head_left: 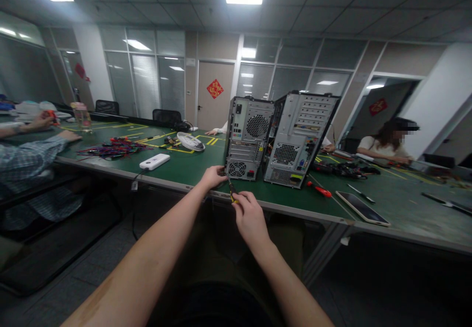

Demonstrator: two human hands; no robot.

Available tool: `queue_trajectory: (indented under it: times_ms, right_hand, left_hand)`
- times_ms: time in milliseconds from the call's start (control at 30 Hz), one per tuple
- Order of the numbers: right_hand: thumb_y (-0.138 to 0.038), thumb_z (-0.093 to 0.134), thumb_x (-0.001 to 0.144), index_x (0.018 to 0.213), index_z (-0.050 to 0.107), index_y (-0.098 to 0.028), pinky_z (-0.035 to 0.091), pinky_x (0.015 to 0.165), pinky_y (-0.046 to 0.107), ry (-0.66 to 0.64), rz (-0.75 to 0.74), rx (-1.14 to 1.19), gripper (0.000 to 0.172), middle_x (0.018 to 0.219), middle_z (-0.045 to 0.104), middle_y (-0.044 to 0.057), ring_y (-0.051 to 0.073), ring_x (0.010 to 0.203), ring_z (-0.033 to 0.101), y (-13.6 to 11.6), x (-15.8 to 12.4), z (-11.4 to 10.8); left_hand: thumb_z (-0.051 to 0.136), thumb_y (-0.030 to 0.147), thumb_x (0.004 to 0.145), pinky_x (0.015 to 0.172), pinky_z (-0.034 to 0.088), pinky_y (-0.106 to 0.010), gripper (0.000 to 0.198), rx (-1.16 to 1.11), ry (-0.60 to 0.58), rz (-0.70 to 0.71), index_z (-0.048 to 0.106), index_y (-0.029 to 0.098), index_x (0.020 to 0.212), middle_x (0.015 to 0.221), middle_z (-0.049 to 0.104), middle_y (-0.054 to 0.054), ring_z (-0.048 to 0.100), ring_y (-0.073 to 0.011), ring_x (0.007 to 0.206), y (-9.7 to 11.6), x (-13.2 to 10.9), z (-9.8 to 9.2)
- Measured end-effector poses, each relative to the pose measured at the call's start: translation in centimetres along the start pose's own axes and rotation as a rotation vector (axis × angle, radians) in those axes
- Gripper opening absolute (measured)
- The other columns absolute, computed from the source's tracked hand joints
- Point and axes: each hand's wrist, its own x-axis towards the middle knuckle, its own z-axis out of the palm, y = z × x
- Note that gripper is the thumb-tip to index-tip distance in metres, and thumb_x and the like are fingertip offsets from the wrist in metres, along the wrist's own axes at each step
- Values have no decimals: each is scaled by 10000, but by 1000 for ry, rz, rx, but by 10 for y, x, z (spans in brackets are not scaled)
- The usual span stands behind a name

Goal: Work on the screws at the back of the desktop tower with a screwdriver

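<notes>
A black and yellow screwdriver [233, 190] is gripped near its handle end by my right hand [251, 216], just off the table's front edge. Its shaft points up to the lower left corner of a computer tower [241, 152], which stands upright with its back panel facing me. At that same corner my left hand [213, 177] has its fingers closed together, close to the screwdriver's tip. What they pinch is too small to make out. A second computer tower [291, 140] stands close by on the right, its back also towards me.
A red-handled tool [320, 189], a phone [363, 208] and a thin tool [361, 193] lie to the right. Leftward are a white power strip [155, 162], tangled wires [112, 148] and a white racket-shaped object [191, 141]. Co-workers sit at both sides [387, 142].
</notes>
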Motion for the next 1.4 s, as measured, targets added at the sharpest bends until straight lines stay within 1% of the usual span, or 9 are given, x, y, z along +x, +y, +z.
queue_trajectory:
  times_ms: [233, 500, 733, 833, 933, 1000, 1133, 1333, 1400]
  right_hand:
    - [-160, 571, 959, 1102, 705, -177, 551, 920, 371, 28, 20, 4, 196, 1051, 672, 100, 238, 976, 663, -1, 0, 2]
    - [-144, 539, 961, 1123, 716, -188, 554, 911, 352, -1, -4, -10, 244, 1136, 636, 108, 224, 978, 664, -1, -1, 3]
    - [-188, 567, 970, 1077, 689, -175, 541, 922, 373, 30, 6, 15, 163, 1072, 662, 103, 234, 975, 655, -2, -2, 6]
    - [-229, 574, 981, 1020, 670, -190, 540, 890, 365, 53, 12, 11, 111, 1008, 669, 88, 232, 937, 647, -1, -1, 6]
    - [-258, 587, 981, 953, 653, -194, 541, 844, 352, 43, 25, -8, 96, 941, 657, 72, 228, 892, 636, 0, -1, 5]
    - [-241, 583, 979, 986, 662, -193, 542, 858, 353, 23, 21, -18, 94, 986, 654, 78, 229, 917, 641, 0, -1, 6]
    - [-192, 577, 966, 1108, 701, -206, 551, 915, 361, -11, 12, -2, 189, 1132, 637, 95, 222, 967, 667, 0, -2, 8]
    - [-94, 545, 913, 1202, 701, -212, 564, 955, 381, -38, 5, 0, 349, 1219, 624, 112, 237, 1050, 672, -2, -2, 7]
    - [-87, 536, 910, 1208, 698, -211, 566, 952, 382, -31, 7, 4, 361, 1208, 632, 110, 237, 1042, 672, -2, -2, 6]
  left_hand:
    - [830, 178, 708, 942, 577, -275, 481, -17, -3, 3, 744, 174, 1182, 1156, 774, -70, 746, -223, 1051, -1, 0, 1]
    - [827, 173, 706, 931, 577, -263, 526, -38, 0, 10, 723, 156, 1222, 1172, 768, -86, 745, -215, 1056, -7, 3, 2]
    - [821, 174, 716, 963, 565, -275, 545, -28, -15, 0, 709, 173, 1250, 1199, 759, -76, 735, -210, 1084, -6, 3, 2]
    - [814, 185, 725, 949, 567, -269, 545, -23, -13, 6, 704, 154, 1257, 1194, 760, -89, 738, -212, 1076, -5, 2, 1]
    - [813, 171, 722, 946, 567, -264, 543, -21, -6, -4, 707, 159, 1254, 1193, 761, -85, 738, -211, 1074, -2, 0, 0]
    - [811, 161, 720, 946, 569, -265, 533, -18, -6, -4, 714, 167, 1244, 1187, 763, -78, 739, -213, 1072, 0, -1, 0]
    - [798, 147, 726, 941, 571, -267, 513, -21, -15, 10, 716, 142, 1232, 1174, 766, -92, 743, -215, 1062, 2, -2, -1]
    - [798, 151, 725, 946, 573, -277, 512, 11, -5, -2, 722, 167, 1231, 1164, 771, -78, 740, -222, 1070, -1, 0, 0]
    - [810, 159, 718, 949, 571, -276, 514, 8, -4, -4, 727, 184, 1224, 1170, 770, -67, 738, -221, 1076, -2, 1, 1]
